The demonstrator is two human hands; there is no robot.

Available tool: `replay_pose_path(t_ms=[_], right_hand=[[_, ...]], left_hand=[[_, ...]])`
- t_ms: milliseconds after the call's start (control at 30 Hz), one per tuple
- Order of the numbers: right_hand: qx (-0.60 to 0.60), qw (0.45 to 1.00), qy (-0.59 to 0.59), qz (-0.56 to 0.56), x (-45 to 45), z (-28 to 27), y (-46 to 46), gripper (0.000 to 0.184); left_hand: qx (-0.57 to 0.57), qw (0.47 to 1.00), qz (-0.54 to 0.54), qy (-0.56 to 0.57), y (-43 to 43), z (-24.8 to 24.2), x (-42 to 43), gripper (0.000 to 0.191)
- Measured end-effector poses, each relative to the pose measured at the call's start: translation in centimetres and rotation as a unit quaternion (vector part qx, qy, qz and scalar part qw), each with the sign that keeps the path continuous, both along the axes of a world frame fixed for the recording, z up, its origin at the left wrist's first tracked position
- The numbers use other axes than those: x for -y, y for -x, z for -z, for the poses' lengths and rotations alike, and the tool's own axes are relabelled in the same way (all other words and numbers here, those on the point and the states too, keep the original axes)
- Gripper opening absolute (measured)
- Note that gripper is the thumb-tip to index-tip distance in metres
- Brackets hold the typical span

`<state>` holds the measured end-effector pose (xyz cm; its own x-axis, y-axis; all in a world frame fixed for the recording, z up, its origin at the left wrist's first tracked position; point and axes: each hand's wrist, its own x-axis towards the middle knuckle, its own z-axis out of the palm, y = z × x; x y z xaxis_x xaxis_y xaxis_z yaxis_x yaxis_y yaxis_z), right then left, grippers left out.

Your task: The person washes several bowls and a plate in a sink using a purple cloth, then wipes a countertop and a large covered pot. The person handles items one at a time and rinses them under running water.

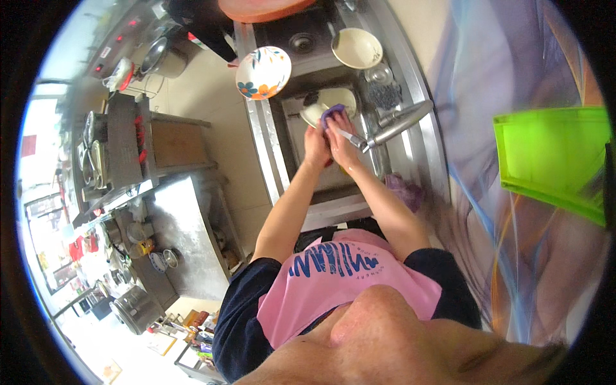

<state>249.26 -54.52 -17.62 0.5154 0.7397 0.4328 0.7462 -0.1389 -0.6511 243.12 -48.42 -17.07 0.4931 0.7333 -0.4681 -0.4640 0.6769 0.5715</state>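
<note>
Over a stainless steel sink basin (288,159), my left hand (317,147) grips the near edge of a cream bowl with a dark pattern (315,107). My right hand (340,139) presses a purple cloth (332,111) against the same bowl. The spout of a metal faucet (402,124) ends over my right hand, and a stream seems to run from it onto that hand. A white bowl with orange and teal flowers (263,72) sits on the sink's left rim. Another cream bowl (357,48) stands on the right ledge. Something red and yellow, partly hidden, lies below my wrists.
Beside the faucet are a steel wool scrubber (385,95) and a small glass dish (378,73). A crumpled purple cloth (404,191) lies on the right ledge. A second basin (301,43) and a round reddish board (264,9) are ahead. A green crate (553,154) is at right. Another person's dark-clothed arm (211,36) shows upper left.
</note>
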Motion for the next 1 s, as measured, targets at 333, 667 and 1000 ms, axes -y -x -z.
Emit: replay_pose_path(t_ms=[333,667,1000], right_hand=[[-0.148,0.962,0.225,0.048,-4.8,-0.2,-4.9,0.032],[-0.112,0.993,-0.031,0.007,-2.0,1.1,-2.8,0.024],[-0.206,0.965,0.122,0.101,-1.9,0.0,-2.5,0.022]], left_hand=[[-0.132,0.979,0.042,-0.152,0.4,-1.0,3.4,0.024],[-0.04,0.996,0.009,-0.085,1.0,-2.0,0.8,0.022],[-0.192,0.962,0.103,-0.166,1.0,0.0,2.3,0.022]])
